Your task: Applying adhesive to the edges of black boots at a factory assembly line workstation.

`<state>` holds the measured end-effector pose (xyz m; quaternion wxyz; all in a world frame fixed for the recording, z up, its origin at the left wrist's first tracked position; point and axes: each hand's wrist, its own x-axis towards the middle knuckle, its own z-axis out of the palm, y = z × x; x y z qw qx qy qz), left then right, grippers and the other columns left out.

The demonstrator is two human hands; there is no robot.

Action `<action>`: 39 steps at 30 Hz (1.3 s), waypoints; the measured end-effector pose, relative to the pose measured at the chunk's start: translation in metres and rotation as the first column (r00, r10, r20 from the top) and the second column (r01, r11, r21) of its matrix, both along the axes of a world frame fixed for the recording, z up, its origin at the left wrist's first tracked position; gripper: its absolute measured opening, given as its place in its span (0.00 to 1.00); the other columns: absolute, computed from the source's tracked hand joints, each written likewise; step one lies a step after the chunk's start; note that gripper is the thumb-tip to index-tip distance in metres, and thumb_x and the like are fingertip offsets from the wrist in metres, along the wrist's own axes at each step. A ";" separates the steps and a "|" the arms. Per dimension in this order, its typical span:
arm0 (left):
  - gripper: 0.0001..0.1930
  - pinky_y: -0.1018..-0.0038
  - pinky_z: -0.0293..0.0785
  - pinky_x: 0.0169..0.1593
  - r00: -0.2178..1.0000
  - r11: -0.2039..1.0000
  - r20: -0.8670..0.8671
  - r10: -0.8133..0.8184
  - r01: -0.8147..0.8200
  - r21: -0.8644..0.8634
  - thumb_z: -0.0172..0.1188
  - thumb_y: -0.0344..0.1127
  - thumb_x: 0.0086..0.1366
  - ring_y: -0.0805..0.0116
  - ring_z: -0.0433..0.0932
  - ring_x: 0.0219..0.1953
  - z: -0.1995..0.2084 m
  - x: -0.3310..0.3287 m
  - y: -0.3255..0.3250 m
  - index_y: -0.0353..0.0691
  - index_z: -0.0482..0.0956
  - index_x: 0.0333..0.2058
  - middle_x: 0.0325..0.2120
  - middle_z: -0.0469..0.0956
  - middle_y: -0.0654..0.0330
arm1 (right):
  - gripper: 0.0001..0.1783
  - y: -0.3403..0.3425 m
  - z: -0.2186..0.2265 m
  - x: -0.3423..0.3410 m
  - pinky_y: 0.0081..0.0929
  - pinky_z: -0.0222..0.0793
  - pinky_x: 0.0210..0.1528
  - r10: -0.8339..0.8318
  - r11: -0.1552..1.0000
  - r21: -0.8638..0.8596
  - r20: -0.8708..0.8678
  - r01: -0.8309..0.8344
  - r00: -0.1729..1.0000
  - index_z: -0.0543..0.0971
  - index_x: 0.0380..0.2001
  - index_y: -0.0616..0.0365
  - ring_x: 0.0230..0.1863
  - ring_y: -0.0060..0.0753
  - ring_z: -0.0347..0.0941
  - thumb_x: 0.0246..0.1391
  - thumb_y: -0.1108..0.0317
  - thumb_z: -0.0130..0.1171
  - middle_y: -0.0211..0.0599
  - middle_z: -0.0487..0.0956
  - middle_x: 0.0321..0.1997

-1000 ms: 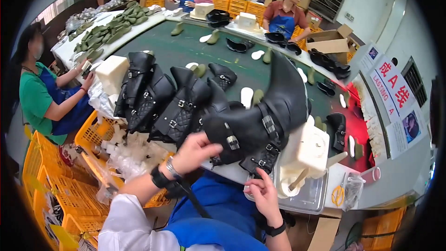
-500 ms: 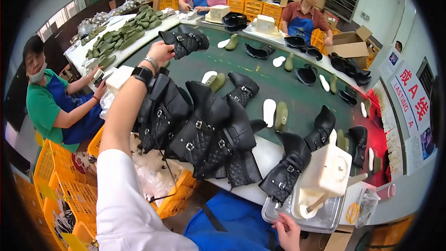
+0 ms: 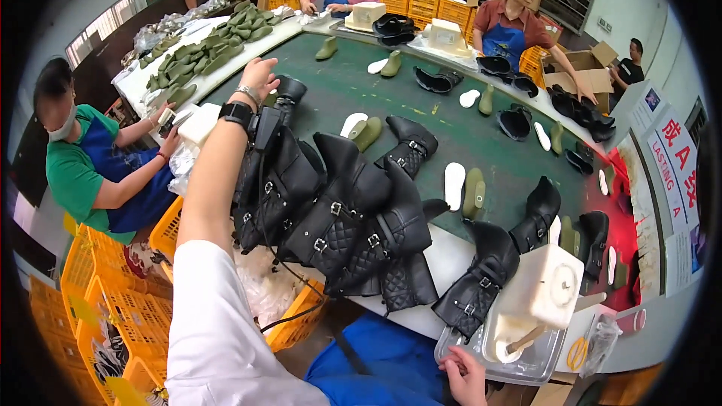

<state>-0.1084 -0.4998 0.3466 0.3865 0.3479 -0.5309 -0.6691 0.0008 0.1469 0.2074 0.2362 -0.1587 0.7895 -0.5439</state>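
My left hand (image 3: 259,79) reaches far over the green work surface, fingers curled. Right beside its palm is a black boot upper (image 3: 290,92) with its opening turned up; whether the fingers hold it is hidden. Under my left forearm lies a pile of black quilted boot uppers (image 3: 331,214) with silver buckles. My right hand (image 3: 465,376) rests low by the rim of a clear plastic tray (image 3: 444,349), fingers loosely bent and apart, nothing in them. Another buckled boot upper (image 3: 477,286) leans by that tray, next to a cream container (image 3: 545,286) with a brush.
Green shoe lasts (image 3: 474,192) and white insoles (image 3: 453,184) lie in pairs along the green surface (image 3: 338,83). More lasts are heaped at the far left. Orange crates (image 3: 120,301) stand low on the left. A person in green (image 3: 75,173) works at left; two others sit across.
The boot upper that my left hand held out over the surface now sits lower, beside the palm. A green last behind it shows now. The view has shifted slightly; my right hand stays by the tray.
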 end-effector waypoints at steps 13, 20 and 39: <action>0.18 0.75 0.67 0.46 0.710 0.588 0.203 -0.674 0.683 -0.433 0.54 0.35 0.58 0.72 0.70 0.42 0.042 0.104 0.249 0.38 0.67 0.47 0.40 0.72 0.61 | 0.15 0.040 -0.003 0.014 0.19 0.71 0.33 0.010 0.996 -0.085 -0.197 -0.028 0.980 0.71 0.42 0.66 0.30 0.25 0.75 0.48 0.76 0.53 0.39 0.77 0.29; 0.22 0.74 0.65 0.49 -0.481 -0.575 0.537 -0.693 0.818 -0.011 0.51 0.37 0.60 0.69 0.70 0.44 -0.116 0.151 0.459 0.40 0.61 0.53 0.43 0.71 0.56 | 0.13 0.068 -0.015 0.038 0.19 0.70 0.31 0.032 0.999 -0.037 -0.199 -0.040 0.979 0.73 0.40 0.61 0.27 0.26 0.75 0.48 0.73 0.55 0.40 0.77 0.27; 0.19 0.75 0.69 0.44 0.172 0.007 0.496 -0.851 0.949 -0.316 0.56 0.31 0.55 0.69 0.74 0.38 -0.113 0.131 0.410 0.37 0.68 0.46 0.34 0.76 0.57 | 0.07 0.162 -0.155 0.068 0.37 0.70 0.31 0.163 0.706 0.706 -0.241 0.058 0.957 0.76 0.24 0.57 0.27 0.47 0.74 0.41 0.68 0.51 0.46 0.76 0.21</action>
